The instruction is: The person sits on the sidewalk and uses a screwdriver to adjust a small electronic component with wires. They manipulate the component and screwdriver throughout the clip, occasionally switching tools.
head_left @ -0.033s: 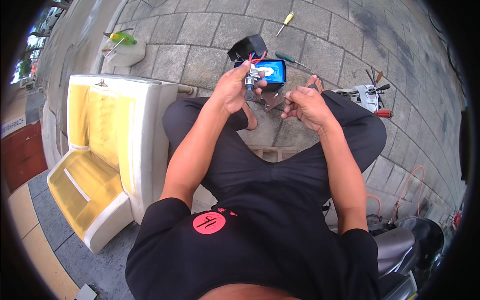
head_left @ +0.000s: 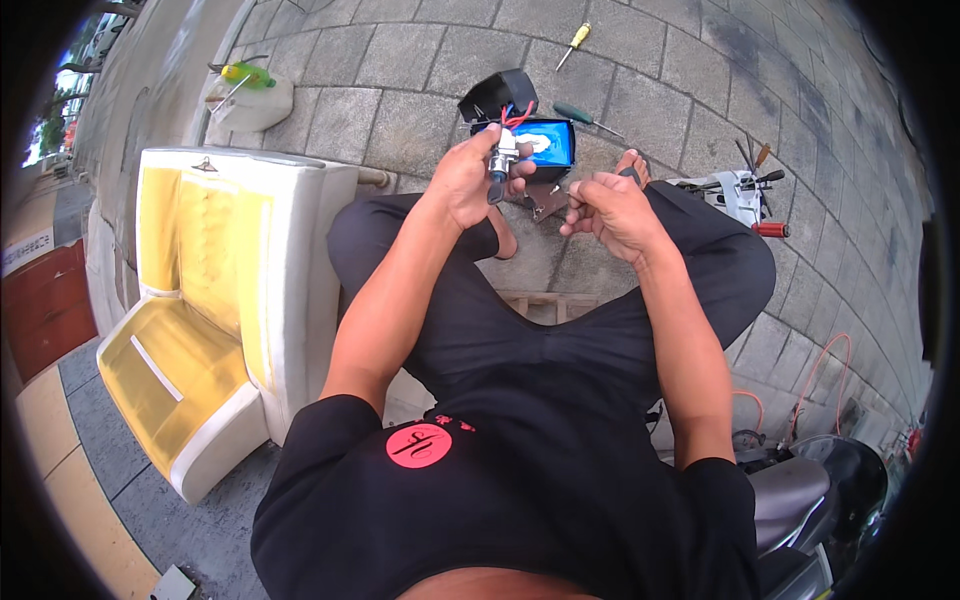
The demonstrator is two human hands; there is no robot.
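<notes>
My left hand (head_left: pixel 466 178) is closed round a silver ignition lock (head_left: pixel 503 150) with a dark-headed key (head_left: pixel 496 191) pointing down toward me. Red and blue wires (head_left: pixel 516 115) show just above the lock. Behind it stands a black box with a bright blue inside (head_left: pixel 550 135) and a white patch in the middle. The box's black cover (head_left: pixel 498 92) sits at its far left. To the right, my right hand (head_left: pixel 608 212) is held in a pinch beside the box's near corner. A tiny metallic tip shows by its fingertips, too small to name.
A green-handled screwdriver (head_left: pixel 573 112) lies behind the box, a yellow-handled one (head_left: pixel 579 38) farther off. On the right is a white holder of tools (head_left: pixel 735 200) with a red handle (head_left: pixel 771 230). A yellow-and-white seat (head_left: pixel 200 230) stands left, a white jug (head_left: pixel 265 105) beyond.
</notes>
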